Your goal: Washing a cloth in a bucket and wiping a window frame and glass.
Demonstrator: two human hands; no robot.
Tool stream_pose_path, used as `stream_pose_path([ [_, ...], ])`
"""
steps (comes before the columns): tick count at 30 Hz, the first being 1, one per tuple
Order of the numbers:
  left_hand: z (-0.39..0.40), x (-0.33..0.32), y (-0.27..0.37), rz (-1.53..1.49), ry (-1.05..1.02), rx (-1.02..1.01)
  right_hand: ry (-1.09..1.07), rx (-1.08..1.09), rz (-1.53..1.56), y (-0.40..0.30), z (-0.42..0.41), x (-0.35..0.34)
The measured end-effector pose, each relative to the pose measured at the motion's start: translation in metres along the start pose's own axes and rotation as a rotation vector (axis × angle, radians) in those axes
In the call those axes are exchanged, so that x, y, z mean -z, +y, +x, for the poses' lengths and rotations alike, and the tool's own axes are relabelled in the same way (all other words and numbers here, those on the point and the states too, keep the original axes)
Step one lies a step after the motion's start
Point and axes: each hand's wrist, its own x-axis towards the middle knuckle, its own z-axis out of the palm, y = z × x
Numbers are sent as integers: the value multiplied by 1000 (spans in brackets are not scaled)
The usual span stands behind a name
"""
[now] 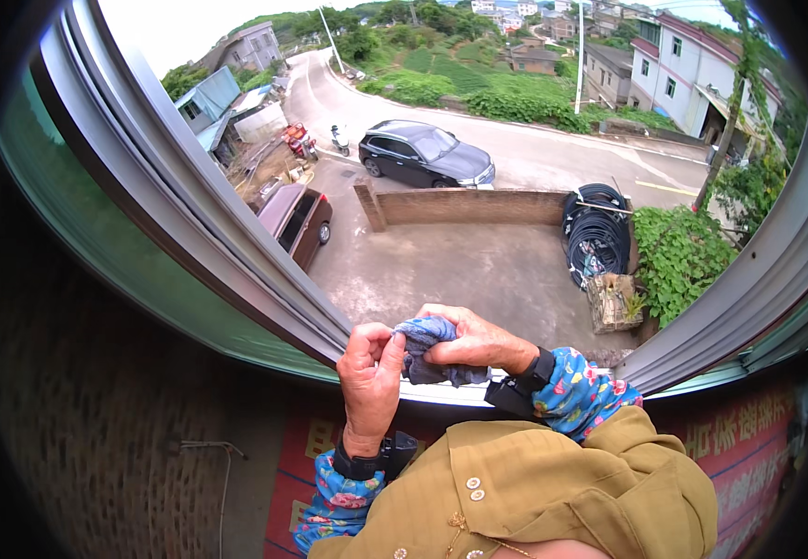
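Observation:
A bunched blue-grey cloth (435,353) is between my two hands, in front of the open window. My left hand (374,377) pinches its left edge between thumb and fingers. From the right, my right hand (477,342) grips the cloth, with the thumb in front and the fingers behind its top. Folds of the cloth hang below my right thumb. Both wrists wear black bands over blue floral sleeves. Part of the cloth is hidden by the fingers.
Metal window frames (187,189) stand at left and right, with a white sill (446,395) beneath the hands. Outside below lie a concrete yard, a brick wall (473,207), coiled black hoses (596,234) and parked cars. A red banner with writing (739,447) spreads below the window.

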Motion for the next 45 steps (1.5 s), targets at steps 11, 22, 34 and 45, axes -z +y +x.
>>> stream_pose_path([
  [11,-3,10,-13,-188,79,124,32,171,43,15,10,-7],
  [22,-4,30,2,-17,283,-29,292,621,-356,7,41,-25],
  [34,8,75,2,579,579,-208,389,704,-387,23,78,-40],
  [45,12,64,1,616,505,-144,366,862,-454,36,108,-48],
])
